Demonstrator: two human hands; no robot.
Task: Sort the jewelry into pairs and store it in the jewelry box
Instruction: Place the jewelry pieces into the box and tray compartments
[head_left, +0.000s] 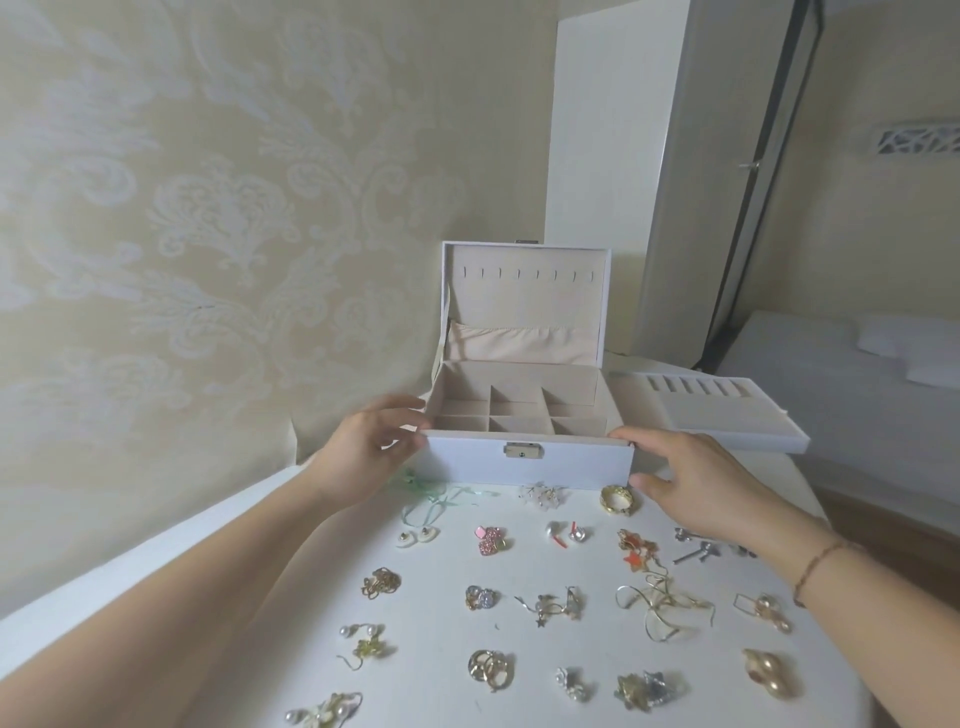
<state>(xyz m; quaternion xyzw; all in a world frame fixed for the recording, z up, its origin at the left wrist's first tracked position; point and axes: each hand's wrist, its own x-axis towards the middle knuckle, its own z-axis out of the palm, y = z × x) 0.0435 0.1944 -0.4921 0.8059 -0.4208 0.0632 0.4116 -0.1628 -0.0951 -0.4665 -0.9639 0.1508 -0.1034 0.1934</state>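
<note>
A white jewelry box (467, 462) stands open at the back of the white table (441, 644), its lid (524, 301) upright and its beige compartments (514, 415) bare. My left hand (382, 434) grips the box's front left corner. At the front right corner, my right hand (691, 478) holds the box with fingers over the rim and the thumb low on the front face. Several small groups of earrings lie in rows before the box, among them pink hearts (491, 539), gold rings (615, 500) and pearl studs (418, 536).
The box's removed upper tray (727, 421), with ring slots, lies to the right of the box. A patterned wall runs along the left, and a white cabinet (613, 156) stands behind the box. A mint ribbon (434, 496) lies by the box's front left.
</note>
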